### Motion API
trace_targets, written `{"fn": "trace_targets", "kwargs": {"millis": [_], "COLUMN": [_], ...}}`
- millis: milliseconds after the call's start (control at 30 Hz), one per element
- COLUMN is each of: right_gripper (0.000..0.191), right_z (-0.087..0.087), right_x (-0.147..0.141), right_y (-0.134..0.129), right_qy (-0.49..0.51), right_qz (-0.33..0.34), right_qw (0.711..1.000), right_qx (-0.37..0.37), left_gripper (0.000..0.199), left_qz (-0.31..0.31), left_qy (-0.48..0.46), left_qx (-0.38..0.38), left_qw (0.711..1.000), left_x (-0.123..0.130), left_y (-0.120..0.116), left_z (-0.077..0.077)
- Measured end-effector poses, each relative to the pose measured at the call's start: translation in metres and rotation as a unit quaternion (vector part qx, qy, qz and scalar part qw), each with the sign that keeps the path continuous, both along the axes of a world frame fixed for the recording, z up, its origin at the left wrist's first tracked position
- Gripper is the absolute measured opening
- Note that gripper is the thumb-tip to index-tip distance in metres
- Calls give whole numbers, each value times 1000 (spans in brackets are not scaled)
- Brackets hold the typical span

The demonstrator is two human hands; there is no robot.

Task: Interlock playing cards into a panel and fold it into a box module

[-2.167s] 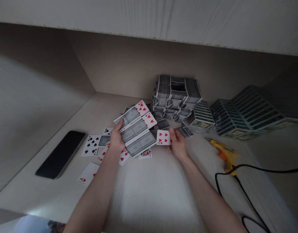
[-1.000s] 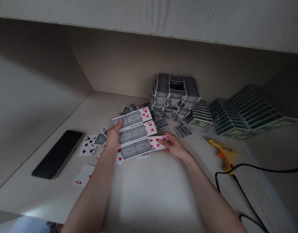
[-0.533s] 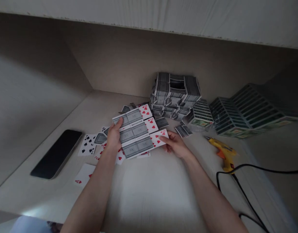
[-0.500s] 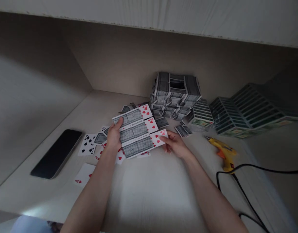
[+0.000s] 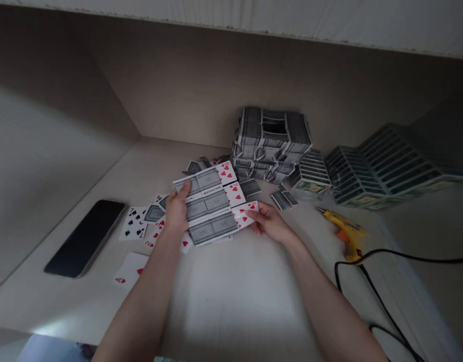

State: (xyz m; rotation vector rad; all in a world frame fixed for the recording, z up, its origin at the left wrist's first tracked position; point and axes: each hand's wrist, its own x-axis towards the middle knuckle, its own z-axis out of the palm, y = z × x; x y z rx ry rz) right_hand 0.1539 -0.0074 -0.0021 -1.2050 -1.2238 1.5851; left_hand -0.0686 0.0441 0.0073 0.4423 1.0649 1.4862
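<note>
A panel of joined playing cards is held above the table, grey patterned backs up, with three heart faces (8, 7 and 6) along its right side. My left hand grips the panel's left edge, thumb on top. At the lower right corner, my right hand pinches the six of hearts between thumb and fingers. Beneath and left of the panel lie loose cards, among them a seven of spades and an ace of hearts. The panel partly hides the cards below it.
Behind stands a box-like structure of grey cards with an opening on top. To its right are green-edged card stacks. A yellow glue gun with a black cable lies at right, a phone at left. A shelf edge hangs overhead.
The view has shifted slightly. My right hand and the six of hearts have moved a little to the left, the card sitting slightly closer in against the panel.
</note>
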Motion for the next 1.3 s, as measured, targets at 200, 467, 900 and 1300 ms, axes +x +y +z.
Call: {"fn": "trace_targets", "kwargs": {"millis": [200,467,900,1300], "right_gripper": [31,31,34,32], "right_z": [-9,-12,-7,-8], "right_x": [-3,-3,3,-4], "right_y": [2,4,4,4], "right_qy": [31,60,73,47], "right_qz": [-78,-105,-55,-6], "right_qw": [996,992,996,999], "right_qx": [5,24,-8,10], "left_gripper": [36,56,66,63], "left_qz": [-94,-209,-250,-207], "left_qy": [-69,-5,64,80], "left_qx": [-31,-75,-16,-13], "left_qw": [993,975,966,975], "left_x": [-1,-2,-5,6], "left_y": [-1,-14,-13,-13], "left_z": [3,9,6,7]}}
